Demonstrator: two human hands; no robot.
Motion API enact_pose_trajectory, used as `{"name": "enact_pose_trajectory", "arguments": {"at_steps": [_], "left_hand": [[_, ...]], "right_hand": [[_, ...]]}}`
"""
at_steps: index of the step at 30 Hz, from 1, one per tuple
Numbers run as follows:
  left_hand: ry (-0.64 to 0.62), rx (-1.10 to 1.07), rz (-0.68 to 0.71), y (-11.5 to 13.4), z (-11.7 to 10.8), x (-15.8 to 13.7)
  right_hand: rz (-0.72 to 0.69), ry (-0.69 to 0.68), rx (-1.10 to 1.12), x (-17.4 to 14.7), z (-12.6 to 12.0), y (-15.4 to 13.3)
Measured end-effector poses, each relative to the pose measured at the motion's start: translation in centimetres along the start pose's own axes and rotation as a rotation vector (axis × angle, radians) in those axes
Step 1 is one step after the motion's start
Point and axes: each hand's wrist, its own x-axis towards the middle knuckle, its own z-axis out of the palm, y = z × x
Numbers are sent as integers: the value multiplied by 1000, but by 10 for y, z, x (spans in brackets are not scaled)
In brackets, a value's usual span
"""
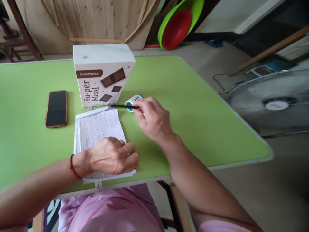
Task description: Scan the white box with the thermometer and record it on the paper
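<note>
My right hand (154, 120) is raised over the table, pinching a slim black pen (124, 106) whose far end points left toward the top of the papers. My left hand (113, 156), with a ring and a red bracelet, rests curled over the lower part of the handwritten sheets (96, 129). Its fingertips are hidden beneath it, so what they may hold does not show. Rows of small writing cover much of the top sheet, beside a blank patch at its right. Just past my right fingers lies a small white and blue device (135, 99), partly covered.
A white box (103, 53) printed "Su-per Meal" stands behind the papers on the green table (193, 129). A phone (56, 109) in a brown case lies to the left. Beyond the right edge is a fan (276, 104); green and red basins (176, 29) lean at the back.
</note>
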Motion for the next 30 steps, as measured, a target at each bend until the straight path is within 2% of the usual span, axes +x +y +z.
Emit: {"name": "enact_pose_trajectory", "arguments": {"at_steps": [2, 4, 6, 9, 13, 19, 22, 25, 30], "left_hand": [[-170, 32, -119, 5, 8, -3], [-308, 74, -220, 7, 13, -5], [-399, 116, -262, 7, 14, -7], [-455, 173, -312, 11, 10, -5], [-455, 220, -371, 17, 4, -1], [-458, 267, -425, 20, 4, 0], [-461, 313, -428, 23, 4, 1], [-458, 329, -425, 25, 3, 2], [-559, 263, -432, 22, -2, 8]], "right_hand": [[132, 132, 257, -2, 6, -4], [237, 172, 532, -5, 14, -9], [321, 135, 734, -7, 23, -13], [429, 26, 856, -9, 33, -15], [442, -59, 814, -11, 40, -13], [262, 7, 590, -14, 41, -12], [167, -12, 520, -15, 40, -12], [131, -45, 477, -15, 40, -12], [118, -50, 443, -16, 41, -13]]}}
